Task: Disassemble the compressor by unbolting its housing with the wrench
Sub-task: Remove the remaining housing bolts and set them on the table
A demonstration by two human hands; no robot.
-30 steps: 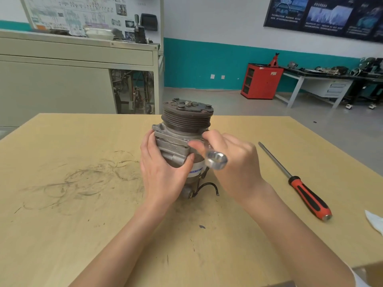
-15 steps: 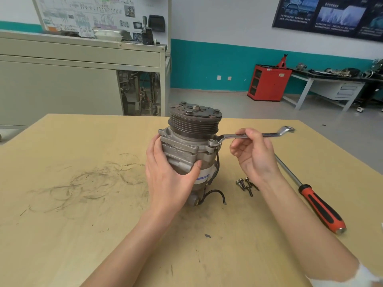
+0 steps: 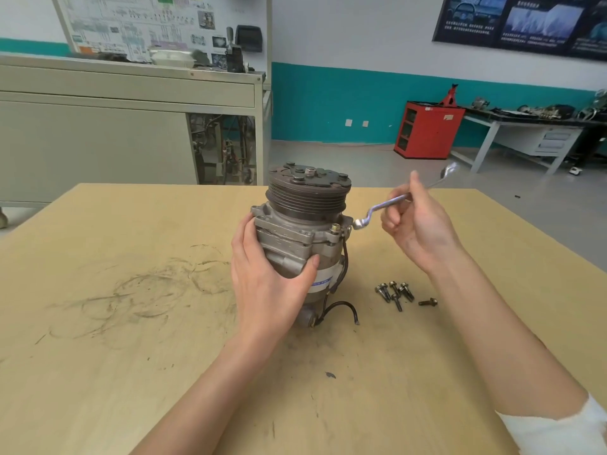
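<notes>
A grey metal compressor [image 3: 297, 231] with a dark ribbed pulley on top stands upright on the wooden table [image 3: 131, 323]. My left hand [image 3: 266, 277] wraps around its housing from the near left side, thumb across the front. My right hand [image 3: 417, 224] pinches the shank of a silver offset ring wrench [image 3: 391, 203]. The wrench's lower ring end sits at the housing's right flange, close to a raised bolt [image 3: 335, 228]. Its other end points up and away to the right.
Several removed bolts [image 3: 395, 292] lie on the table just right of the compressor, one more bolt [image 3: 427, 302] slightly apart. A black wire [image 3: 345, 307] trails from the compressor's base. A grey cabinet [image 3: 98, 126], a red cabinet [image 3: 427, 129] and a workbench [image 3: 525, 133] stand beyond the table.
My right hand has swung the wrench from over the compressor's front round to its right side, the free end now raised. The view shifted left; the screwdriver is out of sight.
</notes>
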